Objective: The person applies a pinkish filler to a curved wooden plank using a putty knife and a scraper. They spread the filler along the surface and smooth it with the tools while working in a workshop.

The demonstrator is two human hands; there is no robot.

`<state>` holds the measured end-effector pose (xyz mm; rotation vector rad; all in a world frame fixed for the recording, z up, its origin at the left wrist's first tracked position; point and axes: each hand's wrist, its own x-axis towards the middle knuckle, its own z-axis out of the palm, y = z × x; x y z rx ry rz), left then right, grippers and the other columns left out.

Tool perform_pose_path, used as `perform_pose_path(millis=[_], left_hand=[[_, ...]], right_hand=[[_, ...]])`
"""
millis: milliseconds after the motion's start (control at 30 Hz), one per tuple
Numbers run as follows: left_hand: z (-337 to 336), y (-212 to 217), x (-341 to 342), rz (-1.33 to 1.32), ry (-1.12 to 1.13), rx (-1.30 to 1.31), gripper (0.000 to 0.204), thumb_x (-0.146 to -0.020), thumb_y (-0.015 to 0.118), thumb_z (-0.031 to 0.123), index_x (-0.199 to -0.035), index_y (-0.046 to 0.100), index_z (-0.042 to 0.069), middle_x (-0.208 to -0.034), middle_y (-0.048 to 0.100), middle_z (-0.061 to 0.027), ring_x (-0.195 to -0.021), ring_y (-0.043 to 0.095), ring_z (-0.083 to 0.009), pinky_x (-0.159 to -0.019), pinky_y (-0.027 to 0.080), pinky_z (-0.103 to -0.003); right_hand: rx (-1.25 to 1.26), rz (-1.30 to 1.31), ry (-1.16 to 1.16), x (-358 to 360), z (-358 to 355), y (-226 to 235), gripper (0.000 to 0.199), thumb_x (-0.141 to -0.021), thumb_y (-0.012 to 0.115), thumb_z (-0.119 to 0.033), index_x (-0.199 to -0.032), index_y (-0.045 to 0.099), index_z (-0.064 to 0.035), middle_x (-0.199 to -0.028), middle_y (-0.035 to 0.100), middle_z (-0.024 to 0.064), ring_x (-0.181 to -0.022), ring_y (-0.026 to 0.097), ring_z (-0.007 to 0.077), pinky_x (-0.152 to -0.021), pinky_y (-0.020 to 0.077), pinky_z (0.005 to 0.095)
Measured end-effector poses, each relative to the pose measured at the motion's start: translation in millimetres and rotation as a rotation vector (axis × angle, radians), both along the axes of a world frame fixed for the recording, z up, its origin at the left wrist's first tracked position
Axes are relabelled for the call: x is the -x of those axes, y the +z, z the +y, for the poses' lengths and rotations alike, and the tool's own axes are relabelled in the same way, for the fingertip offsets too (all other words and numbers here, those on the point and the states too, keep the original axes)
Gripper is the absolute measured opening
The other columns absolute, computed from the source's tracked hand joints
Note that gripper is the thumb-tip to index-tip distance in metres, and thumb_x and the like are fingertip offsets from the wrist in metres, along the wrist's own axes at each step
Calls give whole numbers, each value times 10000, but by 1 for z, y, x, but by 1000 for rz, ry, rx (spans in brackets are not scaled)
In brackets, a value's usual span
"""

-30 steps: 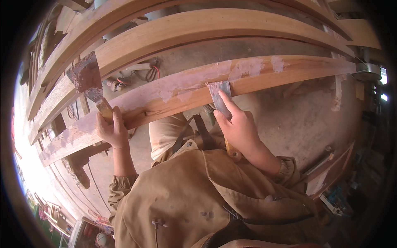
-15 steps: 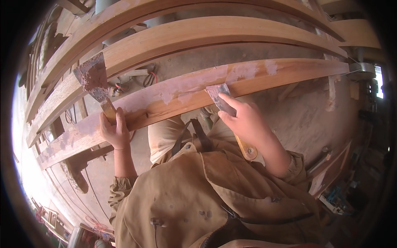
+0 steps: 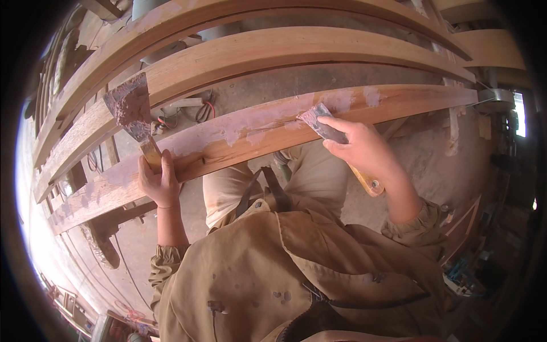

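My left hand (image 3: pixel 159 181) is closed round the wooden handle of a wide putty knife (image 3: pixel 134 112), its blade pointing away from me and loaded with pinkish-brown filler (image 3: pixel 132 107). In my right hand (image 3: pixel 364 145) is a second putty knife (image 3: pixel 332 127) with a yellowish handle; my fingers press along its blade. The tip of that blade rests on the face of the nearest wooden beam (image 3: pixel 239 153), where smeared filler runs along the upper part. Bare brown wood with a dark crack shows along the beam's lower part.
Two more long beams lie beyond: a middle beam (image 3: pixel 273 45) and a far beam (image 3: pixel 228 16). A metal clamp-like piece (image 3: pixel 496 98) sits by the right end of the nearest beam. Dark and red cables (image 3: pixel 208 111) lie on the floor behind it.
My right hand and its putty knife have moved to the right and slightly up along the beam. The left hand and its loaded knife stay nearly in place.
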<state>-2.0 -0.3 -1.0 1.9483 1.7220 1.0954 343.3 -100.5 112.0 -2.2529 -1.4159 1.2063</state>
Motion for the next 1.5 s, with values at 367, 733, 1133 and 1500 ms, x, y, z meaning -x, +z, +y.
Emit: perform_pose_path(millis=[367, 733, 1133, 1500], left_hand=[[1, -3, 4, -2, 2, 24, 215, -809, 654, 214, -823, 559, 22, -674, 537, -100, -564, 505, -237, -551, 421, -315], [1, -1, 1, -71, 11, 91, 209, -813, 653, 209, -827, 562, 22, -665, 534, -99, -568, 500, -224, -558, 418, -305], [4, -10, 9, -40, -5, 52, 241, -820, 648, 231, -826, 555, 8, -685, 555, -120, -582, 515, -260, -566, 425, -329], [4, -11, 11, -107, -13, 58, 247, -814, 669, 244, -814, 564, 20, -668, 540, -87, -577, 500, -182, -553, 414, -293]], right_hand=[[52, -125, 119, -14, -12, -11, 454, -785, 593, -220, -1234, 548, -162, -843, 630, 197, -727, 609, 317, -681, 471, 368], [91, -176, 251, -8, 10, 2, 453, -775, 585, -185, -1224, 552, -131, -823, 630, 175, -673, 588, 293, -658, 460, 353], [58, -32, 74, -3, -3, -2, 448, -782, 579, -150, -1222, 544, -77, -780, 611, 124, -617, 556, 192, -608, 450, 309], [-242, 391, -546, 2, -114, -38, 499, -838, 626, -126, -1303, 460, -52, -639, 515, -33, -525, 438, 32, -472, 355, 215]])
